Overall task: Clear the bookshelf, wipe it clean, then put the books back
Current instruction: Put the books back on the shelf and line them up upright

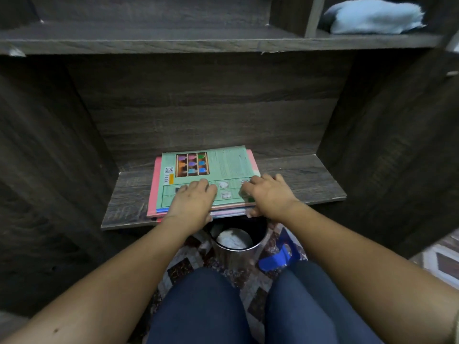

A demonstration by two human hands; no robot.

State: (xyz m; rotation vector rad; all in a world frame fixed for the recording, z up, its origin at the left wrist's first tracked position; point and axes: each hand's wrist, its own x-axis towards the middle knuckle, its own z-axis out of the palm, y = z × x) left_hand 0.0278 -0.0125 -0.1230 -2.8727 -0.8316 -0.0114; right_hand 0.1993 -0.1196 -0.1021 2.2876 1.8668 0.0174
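Observation:
A flat stack of books [211,167], a green cover on top and pink ones beneath, lies on the dark wooden shelf board [298,180] near its front edge. My left hand [191,204] grips the stack's near left edge, fingers over the green cover and thumb under the edge. My right hand [268,197] grips the near right corner the same way, with its thumb below the stack. The stack's near edge juts a little past the shelf's front.
A metal bin [236,247] with crumpled paper stands on the patterned rug below the shelf, between my knees. A blue dustpan [278,256] lies to its right. A light blue cloth [372,16] sits on the upper right shelf. Dark side panels wall the compartment.

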